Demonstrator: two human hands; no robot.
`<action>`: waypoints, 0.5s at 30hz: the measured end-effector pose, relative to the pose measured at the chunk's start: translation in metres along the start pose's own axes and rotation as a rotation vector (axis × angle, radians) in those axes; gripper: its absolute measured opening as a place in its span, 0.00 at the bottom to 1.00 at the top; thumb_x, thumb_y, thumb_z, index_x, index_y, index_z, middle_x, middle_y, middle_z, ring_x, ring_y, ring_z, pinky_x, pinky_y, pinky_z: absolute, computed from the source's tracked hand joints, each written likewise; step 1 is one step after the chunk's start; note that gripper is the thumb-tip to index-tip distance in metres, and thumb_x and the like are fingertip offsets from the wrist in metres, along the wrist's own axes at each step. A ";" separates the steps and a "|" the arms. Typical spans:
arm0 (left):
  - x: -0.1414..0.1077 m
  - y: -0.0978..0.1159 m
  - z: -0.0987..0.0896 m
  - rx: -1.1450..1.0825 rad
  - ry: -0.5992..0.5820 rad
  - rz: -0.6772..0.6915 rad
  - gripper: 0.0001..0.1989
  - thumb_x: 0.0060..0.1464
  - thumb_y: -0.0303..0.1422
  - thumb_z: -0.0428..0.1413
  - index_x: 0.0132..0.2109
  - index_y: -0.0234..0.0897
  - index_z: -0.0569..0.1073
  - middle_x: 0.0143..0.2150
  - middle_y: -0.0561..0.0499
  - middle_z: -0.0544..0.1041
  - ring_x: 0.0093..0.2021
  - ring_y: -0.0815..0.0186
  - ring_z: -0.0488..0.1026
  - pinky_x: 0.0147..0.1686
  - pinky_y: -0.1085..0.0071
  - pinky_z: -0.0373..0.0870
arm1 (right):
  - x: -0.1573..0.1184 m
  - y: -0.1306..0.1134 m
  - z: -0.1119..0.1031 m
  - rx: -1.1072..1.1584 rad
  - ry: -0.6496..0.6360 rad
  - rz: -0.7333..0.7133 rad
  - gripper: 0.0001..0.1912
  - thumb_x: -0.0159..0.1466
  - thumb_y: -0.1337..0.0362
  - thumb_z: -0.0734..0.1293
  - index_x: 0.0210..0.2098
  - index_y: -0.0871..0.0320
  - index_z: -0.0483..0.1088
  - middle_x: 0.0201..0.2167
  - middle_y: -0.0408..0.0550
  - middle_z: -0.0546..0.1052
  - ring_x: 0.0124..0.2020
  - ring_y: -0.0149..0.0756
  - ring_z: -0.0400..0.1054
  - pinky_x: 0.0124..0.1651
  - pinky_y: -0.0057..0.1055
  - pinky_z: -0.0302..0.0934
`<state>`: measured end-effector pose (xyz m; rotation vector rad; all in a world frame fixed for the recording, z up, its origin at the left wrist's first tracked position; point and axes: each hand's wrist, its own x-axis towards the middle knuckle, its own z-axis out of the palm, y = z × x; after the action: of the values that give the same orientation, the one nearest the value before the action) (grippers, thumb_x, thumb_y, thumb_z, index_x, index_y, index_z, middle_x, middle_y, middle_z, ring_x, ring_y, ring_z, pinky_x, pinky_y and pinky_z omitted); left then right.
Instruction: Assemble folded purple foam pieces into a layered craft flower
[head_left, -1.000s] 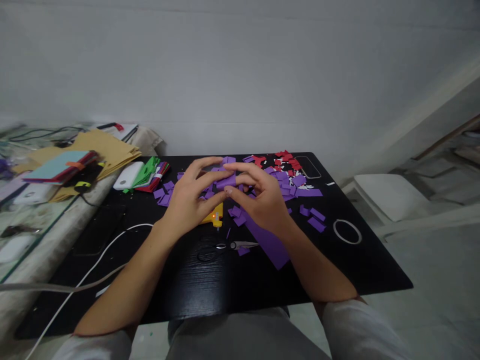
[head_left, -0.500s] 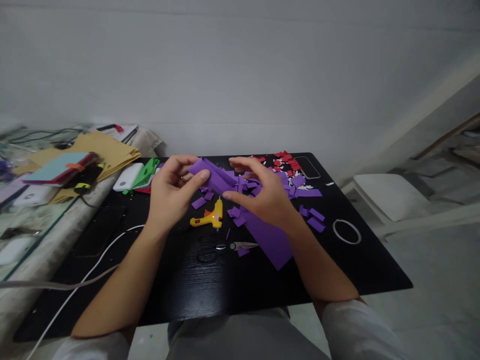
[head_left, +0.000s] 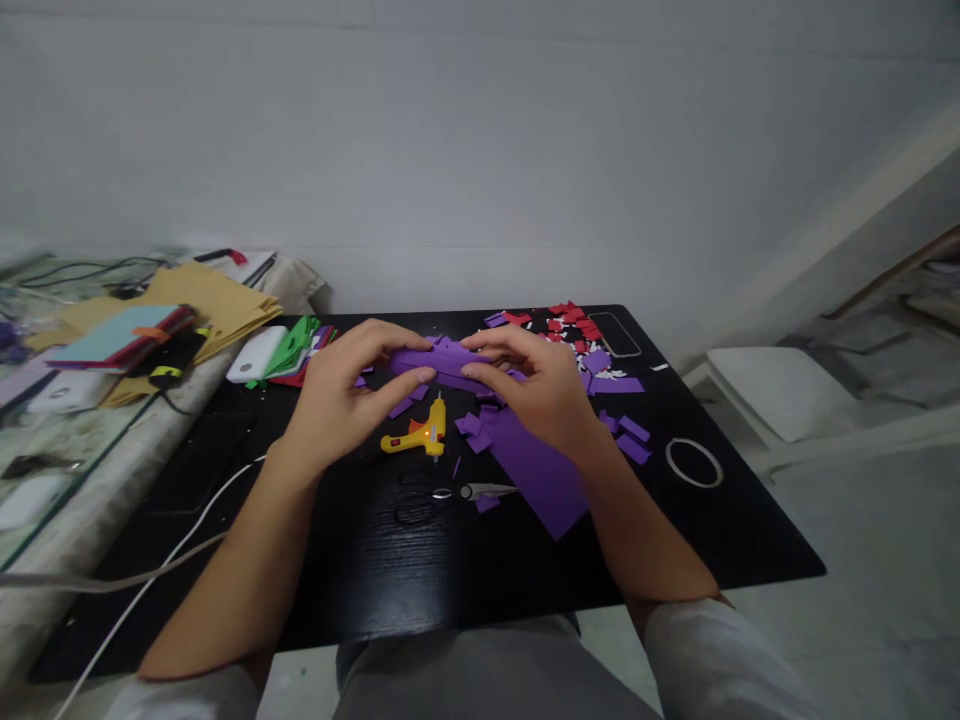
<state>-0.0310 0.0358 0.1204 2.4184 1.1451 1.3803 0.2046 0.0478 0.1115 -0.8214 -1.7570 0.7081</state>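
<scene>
A folded strip of purple paper (head_left: 442, 366) is held level above the black table. My left hand (head_left: 349, 388) pinches its left end between thumb and fingers. At its right end, my right hand (head_left: 536, 388) grips it the same way. Below the hands lie a yellow glue gun (head_left: 426, 432) with a small orange light and a pair of scissors (head_left: 435, 494). A large purple sheet (head_left: 544, 480) is on the table under my right forearm, beside small purple pieces (head_left: 474, 432).
Red scraps (head_left: 574, 318) lie at the back right of the table (head_left: 480, 570), with a ring (head_left: 694, 463) near the right edge. Green paper (head_left: 294, 345), notebooks (head_left: 120, 338) and a white cable (head_left: 180, 540) are at left. A white stool (head_left: 780, 393) stands at right.
The purple paper has turned from slanted to nearly level. My right hand has closed on its right end, and my left hand has shifted its hold on the left end.
</scene>
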 end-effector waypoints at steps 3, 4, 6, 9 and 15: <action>0.000 -0.002 -0.007 0.067 -0.062 -0.018 0.13 0.59 0.39 0.68 0.47 0.40 0.78 0.41 0.51 0.82 0.38 0.66 0.78 0.38 0.71 0.73 | 0.000 -0.003 -0.002 -0.081 0.005 -0.046 0.08 0.65 0.63 0.76 0.45 0.51 0.81 0.40 0.43 0.85 0.41 0.37 0.81 0.45 0.34 0.75; -0.001 -0.002 -0.008 0.067 -0.084 -0.037 0.13 0.59 0.40 0.68 0.46 0.39 0.78 0.40 0.51 0.82 0.37 0.67 0.77 0.36 0.72 0.72 | 0.000 -0.004 -0.002 -0.104 0.005 -0.062 0.07 0.66 0.63 0.75 0.44 0.52 0.81 0.41 0.43 0.85 0.41 0.36 0.80 0.44 0.33 0.75; -0.001 -0.003 -0.008 0.056 -0.119 -0.068 0.13 0.59 0.41 0.68 0.42 0.39 0.77 0.38 0.52 0.81 0.34 0.67 0.75 0.33 0.72 0.70 | 0.000 -0.005 -0.002 -0.140 0.000 -0.093 0.04 0.68 0.64 0.73 0.42 0.53 0.81 0.40 0.44 0.85 0.40 0.35 0.80 0.43 0.32 0.74; -0.002 -0.004 -0.007 0.031 -0.090 -0.104 0.11 0.61 0.41 0.66 0.40 0.39 0.77 0.36 0.52 0.80 0.33 0.67 0.75 0.33 0.71 0.69 | 0.000 -0.006 -0.003 -0.100 -0.020 -0.075 0.05 0.67 0.63 0.74 0.42 0.54 0.80 0.41 0.44 0.84 0.40 0.35 0.79 0.42 0.31 0.75; 0.000 -0.007 -0.006 -0.046 -0.083 -0.091 0.11 0.61 0.41 0.66 0.39 0.39 0.77 0.35 0.51 0.80 0.33 0.67 0.74 0.33 0.71 0.69 | 0.001 -0.004 -0.005 0.079 -0.025 0.003 0.13 0.62 0.58 0.79 0.45 0.53 0.80 0.44 0.45 0.84 0.42 0.38 0.81 0.46 0.36 0.79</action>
<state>-0.0400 0.0395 0.1207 2.3376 1.1745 1.2538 0.2085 0.0462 0.1163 -0.7651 -1.7387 0.7879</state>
